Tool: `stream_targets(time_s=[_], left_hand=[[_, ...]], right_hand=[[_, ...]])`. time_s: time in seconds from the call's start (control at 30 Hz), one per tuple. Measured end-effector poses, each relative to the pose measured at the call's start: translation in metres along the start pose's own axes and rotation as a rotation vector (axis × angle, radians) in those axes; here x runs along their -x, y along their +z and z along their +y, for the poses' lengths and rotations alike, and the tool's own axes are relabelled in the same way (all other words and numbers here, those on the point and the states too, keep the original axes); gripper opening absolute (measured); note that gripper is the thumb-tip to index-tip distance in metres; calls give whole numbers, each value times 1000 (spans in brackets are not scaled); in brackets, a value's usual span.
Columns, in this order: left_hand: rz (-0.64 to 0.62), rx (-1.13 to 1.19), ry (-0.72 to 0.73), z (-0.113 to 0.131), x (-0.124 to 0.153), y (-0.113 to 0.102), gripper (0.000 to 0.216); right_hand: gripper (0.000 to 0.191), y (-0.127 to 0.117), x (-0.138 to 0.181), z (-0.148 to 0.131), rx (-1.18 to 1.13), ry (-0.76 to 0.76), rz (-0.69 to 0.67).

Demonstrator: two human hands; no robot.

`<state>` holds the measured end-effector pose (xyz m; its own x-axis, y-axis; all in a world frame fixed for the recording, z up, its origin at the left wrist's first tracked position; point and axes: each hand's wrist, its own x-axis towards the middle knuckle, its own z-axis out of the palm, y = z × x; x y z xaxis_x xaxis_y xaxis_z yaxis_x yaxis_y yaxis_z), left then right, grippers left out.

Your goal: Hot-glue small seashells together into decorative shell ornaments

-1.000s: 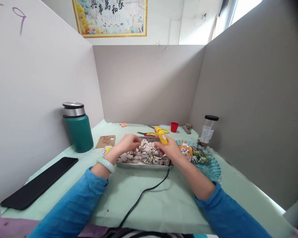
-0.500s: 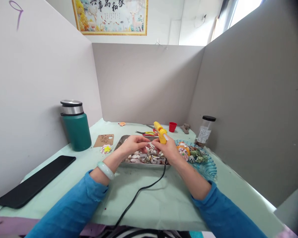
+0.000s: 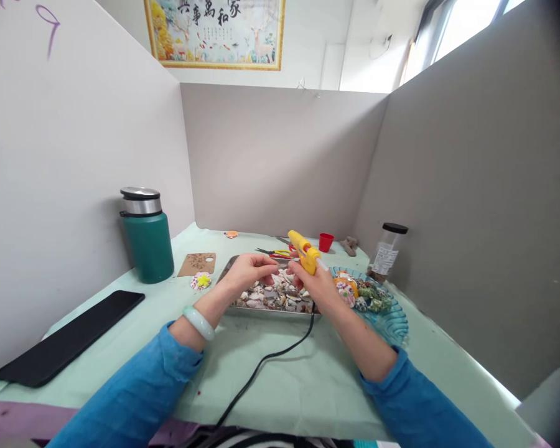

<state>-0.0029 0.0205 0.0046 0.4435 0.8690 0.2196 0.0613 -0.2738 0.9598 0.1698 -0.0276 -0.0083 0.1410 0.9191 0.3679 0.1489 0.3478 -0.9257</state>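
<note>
My right hand (image 3: 313, 283) is wrapped round a yellow hot glue gun (image 3: 303, 249), whose black cord (image 3: 266, 359) runs down over the table's front edge. Facing it, my left hand (image 3: 252, 270) hovers above the metal tray (image 3: 266, 315), thumb and fingertips pinched together. Whatever sits between those fingertips is too small to make out. Many small seashells (image 3: 280, 292) fill the tray beneath both hands. A small gap separates the two hands.
A blue glass plate (image 3: 396, 320) with decorated pieces stands right of the tray, near a black-lidded jar (image 3: 386, 252). Behind lie pliers (image 3: 275, 252) and a red cup (image 3: 325, 242). Leftward are a flower-like piece (image 3: 200, 280), brown card (image 3: 193, 264), green bottle (image 3: 148, 242) and black pad (image 3: 74, 336).
My hands have drawn slightly apart, and the glue gun has tilted and turned a little in my right hand. The whole view has shifted slightly.
</note>
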Motion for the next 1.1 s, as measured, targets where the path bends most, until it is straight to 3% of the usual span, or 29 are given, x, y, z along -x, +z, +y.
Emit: stream_targets(time_s=[0.3, 0.43, 0.87, 1.1], left_hand=[[126, 231, 26, -4, -4, -19, 32], [154, 273, 35, -4, -5, -20, 31], [315, -48, 219, 1, -3, -18, 23], [422, -47, 234, -3, -6, -20, 23]], right_hand=[[40, -1, 6, 0, 30, -52, -180], [34, 1, 7, 2, 45, -33, -193], [35, 3, 6, 6, 171, -57, -183], [35, 4, 8, 2, 217, -69, -168]])
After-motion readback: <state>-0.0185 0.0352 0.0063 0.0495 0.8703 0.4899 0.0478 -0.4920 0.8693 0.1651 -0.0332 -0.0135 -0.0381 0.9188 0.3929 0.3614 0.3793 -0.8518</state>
